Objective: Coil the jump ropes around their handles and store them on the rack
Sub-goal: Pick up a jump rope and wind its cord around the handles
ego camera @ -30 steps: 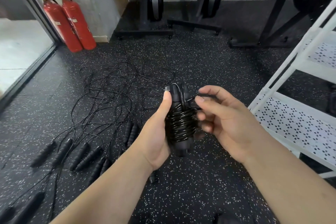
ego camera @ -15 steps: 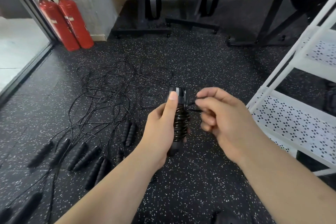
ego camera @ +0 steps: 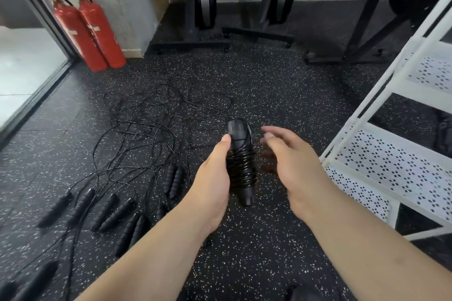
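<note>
Coiling judged complete. Left hand (ego camera: 212, 178) grasped the coiled jump rope (ego camera: 241, 168) above the floor; right hand (ego camera: 291, 159) empty, fingers relaxed, just beside. Next: carry the bundle rightward onto the white rack (ego camera: 391, 166).

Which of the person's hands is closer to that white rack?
Right. The right hand hovers open just left of the white rack; the left hand is farther left, gripping the coiled jump rope.
</note>
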`<action>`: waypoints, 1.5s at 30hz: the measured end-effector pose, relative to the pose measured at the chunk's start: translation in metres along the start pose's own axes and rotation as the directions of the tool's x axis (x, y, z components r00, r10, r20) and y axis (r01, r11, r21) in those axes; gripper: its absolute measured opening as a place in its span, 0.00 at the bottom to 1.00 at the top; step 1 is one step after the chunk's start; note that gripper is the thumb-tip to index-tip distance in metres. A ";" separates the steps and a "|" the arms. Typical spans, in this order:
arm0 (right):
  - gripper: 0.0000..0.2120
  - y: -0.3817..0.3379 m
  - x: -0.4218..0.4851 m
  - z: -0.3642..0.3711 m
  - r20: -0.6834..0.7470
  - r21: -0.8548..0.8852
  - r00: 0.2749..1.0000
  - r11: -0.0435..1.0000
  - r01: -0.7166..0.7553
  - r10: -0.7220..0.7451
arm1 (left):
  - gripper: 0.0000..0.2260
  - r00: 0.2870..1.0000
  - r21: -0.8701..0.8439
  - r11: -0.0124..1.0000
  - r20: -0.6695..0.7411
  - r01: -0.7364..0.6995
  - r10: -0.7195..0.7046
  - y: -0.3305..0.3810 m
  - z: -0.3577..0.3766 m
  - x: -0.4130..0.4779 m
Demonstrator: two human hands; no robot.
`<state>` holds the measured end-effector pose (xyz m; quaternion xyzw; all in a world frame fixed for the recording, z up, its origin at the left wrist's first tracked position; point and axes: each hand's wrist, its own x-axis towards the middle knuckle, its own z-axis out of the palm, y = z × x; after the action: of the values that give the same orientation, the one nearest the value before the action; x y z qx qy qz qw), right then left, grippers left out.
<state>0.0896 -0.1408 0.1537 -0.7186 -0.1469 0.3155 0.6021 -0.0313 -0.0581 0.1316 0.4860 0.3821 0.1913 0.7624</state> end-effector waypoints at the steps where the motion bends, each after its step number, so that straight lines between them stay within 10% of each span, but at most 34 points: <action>1: 0.10 0.001 -0.003 0.001 0.019 -0.004 1.000 1.000 -0.002 0.002 | 0.20 1.000 0.055 0.998 -0.004 -0.009 0.010 0.000 0.000 0.000; 25: 0.17 -0.015 -0.055 -0.024 -0.015 0.379 0.995 0.921 -0.090 0.103 | 0.15 0.882 0.403 0.795 0.081 -0.454 0.463 -0.014 0.061 -0.051; 30: 0.15 -0.018 -0.069 -0.038 -0.151 0.212 0.980 0.964 0.162 -0.131 | 0.14 0.855 0.381 0.770 0.133 -0.512 0.502 -0.011 0.078 -0.063; 35: 0.17 -0.013 -0.072 -0.059 -0.230 -0.026 0.921 0.948 0.317 -0.314 | 0.14 0.848 0.410 0.747 0.170 -0.524 0.502 -0.012 0.099 -0.071; 45: 0.21 -0.042 -0.096 -0.133 -0.230 0.193 0.970 0.973 0.126 -0.080 | 0.14 0.928 0.264 0.904 0.255 -0.336 0.271 0.006 0.161 -0.103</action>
<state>0.1079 -0.2906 0.2305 -0.6741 -0.0833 0.2155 0.7016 0.0271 -0.2194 0.2163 0.6684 0.2424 0.1944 0.6758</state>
